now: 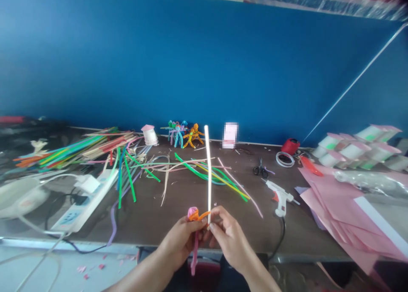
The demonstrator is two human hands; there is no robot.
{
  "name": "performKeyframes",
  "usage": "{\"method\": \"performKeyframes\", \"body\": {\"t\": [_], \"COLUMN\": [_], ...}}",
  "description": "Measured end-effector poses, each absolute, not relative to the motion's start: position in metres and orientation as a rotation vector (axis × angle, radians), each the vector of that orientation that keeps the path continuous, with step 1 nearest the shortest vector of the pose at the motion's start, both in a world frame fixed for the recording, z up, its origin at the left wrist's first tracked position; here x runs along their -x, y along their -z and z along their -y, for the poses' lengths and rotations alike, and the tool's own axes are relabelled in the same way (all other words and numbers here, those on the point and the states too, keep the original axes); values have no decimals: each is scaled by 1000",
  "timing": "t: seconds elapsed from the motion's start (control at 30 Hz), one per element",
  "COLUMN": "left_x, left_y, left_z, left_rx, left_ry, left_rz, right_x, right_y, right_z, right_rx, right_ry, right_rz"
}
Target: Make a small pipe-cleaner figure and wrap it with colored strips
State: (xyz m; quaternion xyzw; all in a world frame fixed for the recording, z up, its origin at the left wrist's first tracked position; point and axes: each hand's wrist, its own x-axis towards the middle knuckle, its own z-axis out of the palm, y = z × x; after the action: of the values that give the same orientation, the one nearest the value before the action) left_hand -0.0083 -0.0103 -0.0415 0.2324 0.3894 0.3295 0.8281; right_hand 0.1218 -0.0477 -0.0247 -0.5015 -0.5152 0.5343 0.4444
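Near the table's front edge, my left hand (182,237) pinches a small pipe cleaner figure with a pink ball-like top (192,212), an orange band (198,217) and a pink stem (194,258) hanging below. Close beside it, my right hand (227,230) has its thumb and fingers closed on the lower end of a long white pipe cleaner (208,168), which stands nearly upright. The orange tip reaches to the white pipe cleaner's base; whether they are joined cannot be made out. My fingers partly hide both pieces.
Loose coloured pipe cleaners (79,149) lie at left, green ones (197,171) mid-table. Finished figures (193,135) stand at the back. A power strip (79,207), scissors (260,169), a white glue gun (279,196) with a trailing cord, and pink sheets (331,202) flank my hands.
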Motion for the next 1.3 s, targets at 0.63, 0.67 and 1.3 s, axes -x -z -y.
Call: {"method": "performKeyframes", "body": {"t": [0.63, 0.67, 1.3], "left_x": [5, 6, 4], "left_y": [39, 40, 45], "left_z": [10, 10, 8], "left_rx": [-432, -440, -369], "left_ry": [-746, -760, -747], "left_rz": [-927, -935, -956], "right_x": [-127, -127, -127], "right_y": [24, 23, 25], "right_z": [50, 50, 48], "right_rx": [1401, 1401, 1356], "right_ry": [-1033, -981, -385], "right_rz": [1482, 1524, 1906]}}
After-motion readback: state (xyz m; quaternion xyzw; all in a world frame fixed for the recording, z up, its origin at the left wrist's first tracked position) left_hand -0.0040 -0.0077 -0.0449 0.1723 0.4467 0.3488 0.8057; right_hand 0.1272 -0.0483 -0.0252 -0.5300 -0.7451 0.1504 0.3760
